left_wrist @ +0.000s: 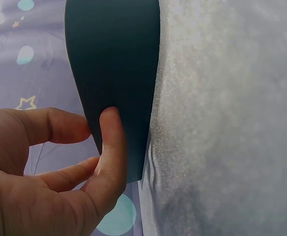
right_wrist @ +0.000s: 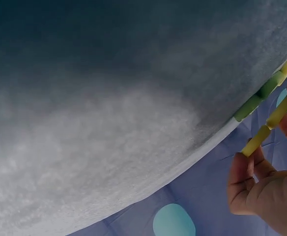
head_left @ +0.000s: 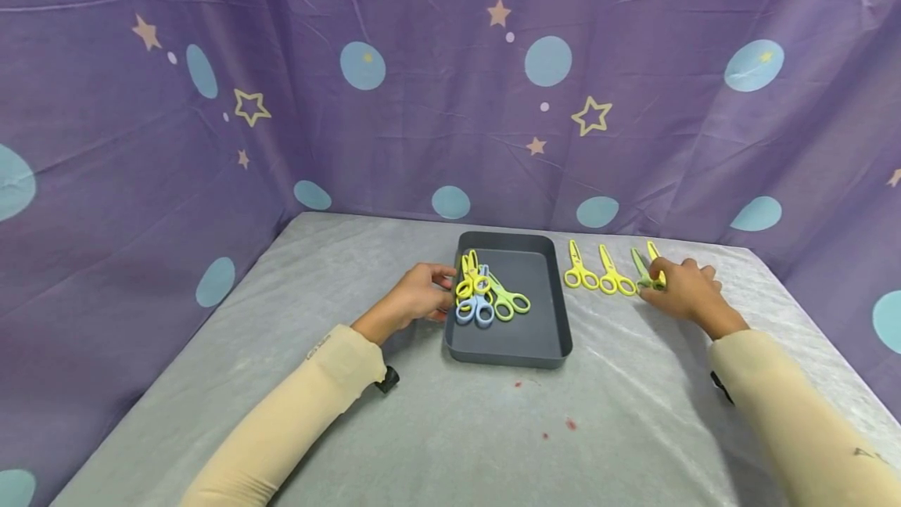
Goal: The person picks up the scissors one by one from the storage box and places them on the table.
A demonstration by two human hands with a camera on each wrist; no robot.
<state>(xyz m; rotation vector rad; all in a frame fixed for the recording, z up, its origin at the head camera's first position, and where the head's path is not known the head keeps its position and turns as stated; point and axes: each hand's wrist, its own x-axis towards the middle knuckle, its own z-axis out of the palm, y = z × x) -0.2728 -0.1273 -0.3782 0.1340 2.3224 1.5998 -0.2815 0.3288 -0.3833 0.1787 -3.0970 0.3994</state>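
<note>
A dark grey tray (head_left: 521, 344) lies on the table. My left hand (head_left: 422, 293) holds its left side, with fingers at the rim and one against the outer tray wall (left_wrist: 114, 54). Inside the tray are overlapping scissors: yellow scissors (head_left: 473, 285), blue scissors (head_left: 484, 314) and light green scissors (head_left: 520, 303). At the right end of a row, my right hand (head_left: 684, 289) pinches yellow scissors (right_wrist: 279, 112) by the handles, between thumb and fingers. Just left of them lie green scissors (head_left: 639, 260), partly hidden by the hand.
Two more yellow scissors, one pair (head_left: 580, 275) near the tray and another pair (head_left: 615, 280) beside it, lie on the grey cloth-covered table (head_left: 450, 429). A purple patterned curtain (head_left: 436, 147) rises behind the table's back edge. Small red marks (head_left: 571, 424) show on the cloth.
</note>
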